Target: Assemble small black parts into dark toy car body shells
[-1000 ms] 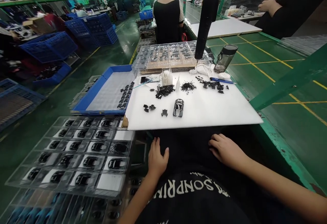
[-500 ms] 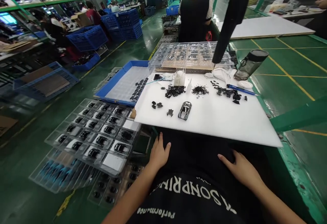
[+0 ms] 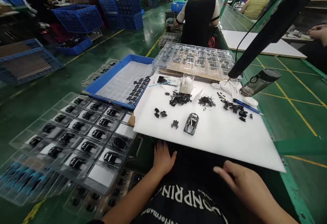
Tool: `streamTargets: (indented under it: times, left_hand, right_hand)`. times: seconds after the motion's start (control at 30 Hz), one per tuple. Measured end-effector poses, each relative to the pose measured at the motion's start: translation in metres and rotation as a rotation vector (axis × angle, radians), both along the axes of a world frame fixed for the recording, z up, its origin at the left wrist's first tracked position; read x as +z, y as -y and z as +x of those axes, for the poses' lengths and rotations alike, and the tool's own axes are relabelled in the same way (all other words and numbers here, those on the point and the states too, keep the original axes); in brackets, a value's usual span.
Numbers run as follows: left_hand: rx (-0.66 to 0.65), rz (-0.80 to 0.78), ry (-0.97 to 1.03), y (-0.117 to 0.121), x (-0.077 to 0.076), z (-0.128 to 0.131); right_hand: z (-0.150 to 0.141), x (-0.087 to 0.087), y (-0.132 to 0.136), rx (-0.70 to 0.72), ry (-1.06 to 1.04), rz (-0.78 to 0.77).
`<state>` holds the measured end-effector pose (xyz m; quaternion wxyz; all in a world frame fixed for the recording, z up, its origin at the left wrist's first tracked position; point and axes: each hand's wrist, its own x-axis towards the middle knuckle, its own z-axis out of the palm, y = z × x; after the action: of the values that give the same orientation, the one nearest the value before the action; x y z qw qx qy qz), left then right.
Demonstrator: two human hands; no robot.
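My left hand (image 3: 164, 160) lies flat on dark cloth just below the near edge of the white foam-topped table (image 3: 217, 149), its fingers stretched out and holding nothing. To its right, my right hand (image 3: 236, 178) hovers over my lap, thumb apart from the loosely bent fingers, with nothing visible in it. Closest to both hands on the tabletop is a black toy car body (image 3: 191, 124). Beside it sit a small black part (image 3: 175, 124) and a few curved black pieces (image 3: 160, 113). Heaps of tiny black parts (image 3: 180, 98) spread farther back.
At the left, a clear tray of car shells (image 3: 98, 135) adjoins a blue bin (image 3: 107, 77). Stacked clear trays (image 3: 194, 58) stand behind the table. A black tool arm (image 3: 265, 33) hangs over the right, near a bottle (image 3: 260, 82) and a blue pen (image 3: 246, 106). A co-worker (image 3: 199, 16) is ahead.
The camera view has shifted, so the table sits lower in the picture. The fingers of my right hand are more bent than before. My left hand remains by the table edge.
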<state>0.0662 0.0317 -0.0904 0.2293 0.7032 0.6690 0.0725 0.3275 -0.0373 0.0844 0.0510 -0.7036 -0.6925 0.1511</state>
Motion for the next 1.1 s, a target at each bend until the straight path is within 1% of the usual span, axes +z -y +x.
streamTargets:
  times: [0.03, 0.07, 0.17, 0.23, 0.3, 0.4, 0.5, 0.6, 0.67, 0.7, 0.73, 0.77, 0.87, 0.93, 1.0, 1.1]
  left_hand:
    - [-0.003, -0.008, 0.011, 0.000, -0.004, -0.002]
    - [-0.004, -0.017, 0.022, 0.000, -0.007, -0.005]
    - [0.013, -0.037, 0.053, 0.003, -0.014, -0.013]
    - [0.024, -0.055, 0.081, 0.005, -0.018, -0.018]
    - [0.030, -0.082, 0.113, 0.006, -0.020, -0.024]
    - [0.050, -0.115, 0.145, 0.005, -0.023, -0.031]
    - [0.080, -0.146, 0.162, 0.002, -0.021, -0.037]
    - [0.102, -0.182, 0.188, -0.002, -0.019, -0.040]
    - [0.118, -0.197, 0.207, -0.003, -0.019, -0.040]
    - [0.125, -0.199, 0.215, -0.003, -0.020, -0.040]
    - [0.128, -0.197, 0.221, -0.003, -0.021, -0.039]
    - [0.128, -0.191, 0.222, -0.002, -0.023, -0.038]
    - [0.103, -0.172, 0.200, -0.001, -0.026, -0.038]
    - [0.065, -0.159, 0.167, -0.001, -0.024, -0.040]
    - [0.016, -0.158, 0.113, -0.002, -0.019, -0.043]
    - [-0.038, -0.197, 0.001, -0.006, -0.007, -0.043]
  right_hand:
    - [-0.011, 0.006, -0.015, 0.007, 0.053, -0.060]
    - [-0.023, 0.011, -0.033, -0.044, 0.108, -0.073]
    - [-0.059, 0.019, -0.088, -0.227, 0.168, -0.023]
    - [-0.082, 0.023, -0.118, -0.248, 0.206, -0.005]
    - [-0.102, 0.028, -0.137, -0.229, 0.228, -0.023]
    - [-0.123, 0.036, -0.149, -0.236, 0.225, -0.077]
    - [-0.133, 0.046, -0.152, -0.239, 0.215, -0.123]
    - [-0.130, 0.055, -0.156, -0.206, 0.207, -0.161]
    - [-0.120, 0.059, -0.159, -0.198, 0.137, -0.190]
    - [-0.112, 0.059, -0.159, -0.210, 0.030, -0.199]
    - [-0.102, 0.058, -0.159, -0.235, -0.135, -0.206]
    - [-0.092, 0.056, -0.158, -0.273, -0.357, -0.214]
    - [-0.064, 0.045, -0.152, -0.386, -1.122, -0.287]
    - [-0.053, 0.036, -0.146, -0.414, -1.503, -0.376]
    - [-0.048, 0.030, -0.143, -0.416, -1.721, -0.455]
    - [-0.047, 0.027, -0.142, -0.439, -1.848, -0.518]
